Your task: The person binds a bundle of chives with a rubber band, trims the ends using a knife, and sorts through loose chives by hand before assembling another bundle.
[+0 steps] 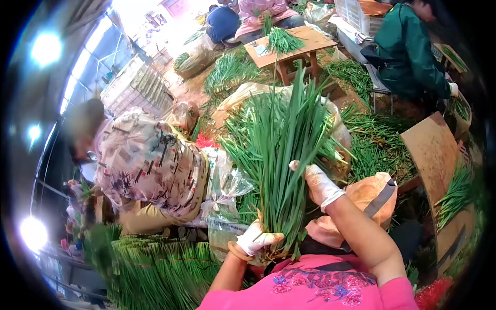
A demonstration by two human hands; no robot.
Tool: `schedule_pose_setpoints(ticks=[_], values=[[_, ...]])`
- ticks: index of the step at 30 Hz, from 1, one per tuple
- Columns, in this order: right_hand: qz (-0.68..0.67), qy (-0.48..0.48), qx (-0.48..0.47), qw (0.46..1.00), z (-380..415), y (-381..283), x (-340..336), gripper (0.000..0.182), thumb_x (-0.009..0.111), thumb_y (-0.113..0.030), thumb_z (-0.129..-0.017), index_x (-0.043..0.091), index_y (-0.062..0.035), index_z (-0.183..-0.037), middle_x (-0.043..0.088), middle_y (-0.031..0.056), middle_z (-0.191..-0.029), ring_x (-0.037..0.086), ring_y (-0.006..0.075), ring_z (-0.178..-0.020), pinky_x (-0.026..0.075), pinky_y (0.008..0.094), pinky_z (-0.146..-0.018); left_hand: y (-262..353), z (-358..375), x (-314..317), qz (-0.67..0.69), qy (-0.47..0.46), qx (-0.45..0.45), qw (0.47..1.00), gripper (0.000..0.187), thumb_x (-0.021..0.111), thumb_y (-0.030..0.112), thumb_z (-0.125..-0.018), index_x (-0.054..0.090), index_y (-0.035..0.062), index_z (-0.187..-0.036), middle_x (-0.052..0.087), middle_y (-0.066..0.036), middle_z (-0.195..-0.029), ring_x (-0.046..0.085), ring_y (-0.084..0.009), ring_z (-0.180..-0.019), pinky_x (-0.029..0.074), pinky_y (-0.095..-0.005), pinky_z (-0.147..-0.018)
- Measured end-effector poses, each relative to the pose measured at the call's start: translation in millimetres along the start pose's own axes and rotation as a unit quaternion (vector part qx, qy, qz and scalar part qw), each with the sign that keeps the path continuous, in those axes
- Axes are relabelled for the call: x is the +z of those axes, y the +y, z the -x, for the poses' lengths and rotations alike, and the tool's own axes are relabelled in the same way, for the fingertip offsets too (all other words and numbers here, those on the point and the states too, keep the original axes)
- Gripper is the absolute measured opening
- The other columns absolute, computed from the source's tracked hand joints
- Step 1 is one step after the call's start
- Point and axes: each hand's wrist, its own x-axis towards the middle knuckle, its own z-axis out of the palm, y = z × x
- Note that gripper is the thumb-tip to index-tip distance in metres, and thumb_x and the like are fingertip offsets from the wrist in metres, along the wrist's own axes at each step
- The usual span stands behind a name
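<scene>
A large bunch of chives (287,150) stands upright in front of my chest, its long green blades fanning out at the top. My left hand (258,238), in a white glove, is closed around the lower end, thumb across the front. My right hand (321,185), also gloved, is at the right side of the bunch about halfway up. Its fingertips are closed at the outer blades and partly hidden by them. Behind the bunch lies a heap of loose chives (248,121) on plastic sheeting.
To the left, a person in a patterned top (150,160) sits bent over. Tied bundles (160,268) stand at lower left. A tilted board (431,150) holds chives at right. Ahead are a small wooden table (310,39) and other people, including one in a green jacket (408,51).
</scene>
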Motion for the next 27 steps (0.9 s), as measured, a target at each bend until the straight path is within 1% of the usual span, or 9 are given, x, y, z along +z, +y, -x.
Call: schedule_pose_setpoints(ticks=[6, 9, 10, 13, 16, 17, 19, 21, 27], values=[[-0.04, 0.077, -0.114, 0.99, 9.6, -58.8, -4.6, 0.027, 0.073, -0.022, -0.077, 0.068, 0.0, -0.094, 0.067, 0.0062, -0.087, 0.062, 0.0158, -0.078, 0.049, 0.0284, -0.073, 48.7, -24.2, 28.4, -0.013, -0.041, -0.016, 0.999, 0.067, 0.079, 0.021, -0.07, 0.047, 0.0004, -0.125, 0.061, -0.007, -0.11, 0.055, -0.0157, -0.098, 0.045, -0.0313, -0.089], [-0.074, 0.032, -0.198, 0.977, 31.9, -104.7, -0.8, 0.031, 0.074, -0.013, -0.075, 0.064, 0.0017, -0.101, 0.066, 0.0062, -0.091, 0.062, 0.0147, -0.081, 0.05, 0.0297, -0.077, 80.2, -58.0, 42.0, -0.069, -0.084, 0.114, 0.987, 0.075, 0.083, 0.017, -0.066, 0.044, 0.0026, -0.129, 0.059, -0.007, -0.116, 0.056, -0.0165, -0.103, 0.045, -0.0335, -0.092], [0.004, -0.002, -0.335, 0.942, 36.1, -117.8, -5.0, 0.029, 0.072, -0.013, -0.076, 0.065, 0.0015, -0.1, 0.066, 0.006, -0.093, 0.061, 0.0138, -0.083, 0.049, 0.0287, -0.078, 95.6, -69.8, 52.7, -0.036, -0.087, 0.149, 0.984, 0.074, 0.084, 0.018, -0.066, 0.046, 0.0021, -0.127, 0.059, -0.008, -0.116, 0.057, -0.0172, -0.103, 0.046, -0.0339, -0.092], [0.037, 0.023, -0.43, 0.902, 60.1, -163.0, -2.5, 0.031, 0.07, -0.009, -0.078, 0.062, 0.0029, -0.106, 0.065, 0.0055, -0.096, 0.06, 0.0124, -0.084, 0.048, 0.0271, -0.077, 141.8, -114.9, 86.1, 0.007, -0.117, 0.228, 0.967, 0.071, 0.084, 0.015, -0.064, 0.049, 0.0, -0.124, 0.06, -0.01, -0.116, 0.058, -0.0189, -0.105, 0.048, -0.034, -0.089], [0.153, 0.036, -0.501, 0.851, 83.7, -206.0, -25.9, 0.034, 0.07, -0.004, -0.078, 0.059, 0.0042, -0.108, 0.064, 0.006, -0.097, 0.06, 0.0123, -0.083, 0.049, 0.0274, -0.076, 185.0, -159.9, 123.2, 0.003, -0.132, 0.198, 0.971, 0.066, 0.08, 0.007, -0.066, 0.049, -0.0007, -0.123, 0.062, -0.01, -0.112, 0.06, -0.0194, -0.1, 0.049, -0.0326, -0.088], [0.094, 0.006, -0.472, 0.877, 104.4, -218.8, -24.9, 0.034, 0.069, -0.001, -0.077, 0.058, 0.004, -0.108, 0.065, 0.0059, -0.097, 0.061, 0.0114, -0.083, 0.05, 0.0265, -0.076, 198.1, -171.4, 141.1, -0.023, -0.11, 0.239, 0.964, 0.064, 0.079, 0.006, -0.067, 0.049, 0.0001, -0.123, 0.062, -0.008, -0.111, 0.06, -0.0182, -0.1, 0.048, -0.0318, -0.087], [0.111, 0.055, -0.494, 0.861, 124.2, -238.1, -37.3, 0.035, 0.07, 0.001, -0.076, 0.058, 0.0028, -0.108, 0.065, 0.0055, -0.097, 0.061, 0.0099, -0.084, 0.05, 0.0247, -0.076, 208.9, -210.6, 170.2, 0.009, -0.16, 0.274, 0.948, 0.063, 0.079, 0.006, -0.068, 0.049, 0.0007, -0.124, 0.06, -0.006, -0.111, 0.058, -0.0161, -0.1, 0.047, -0.031, -0.088], [0.246, 0.189, -0.538, 0.784, 133.6, -255.2, -71.6, 0.037, 0.072, 0.0, -0.074, 0.058, 0.0035, -0.107, 0.066, 0.006, -0.097, 0.061, 0.0097, -0.082, 0.051, 0.024, -0.074, 222.4, -244.3, 208.7, 0.001, -0.207, 0.282, 0.937, 0.062, 0.079, 0.006, -0.069, 0.049, 0.0012, -0.124, 0.059, -0.005, -0.113, 0.056, -0.0147, -0.102, 0.046, -0.0306, -0.089], [0.206, 0.304, -0.555, 0.746, 170.0, -299.9, -172.3, 0.04, 0.074, 0.001, -0.071, 0.056, 0.0044, -0.106, 0.065, 0.008, -0.095, 0.063, 0.0141, -0.08, 0.053, 0.0273, -0.072, 232.7, -337.4, 317.3, -0.02, -0.326, 0.352, 0.877, 0.063, 0.081, 0.008, -0.067, 0.052, 0.0044, -0.122, 0.058, -0.003, -0.113, 0.051, -0.012, -0.103, 0.044, -0.0299, -0.09]])
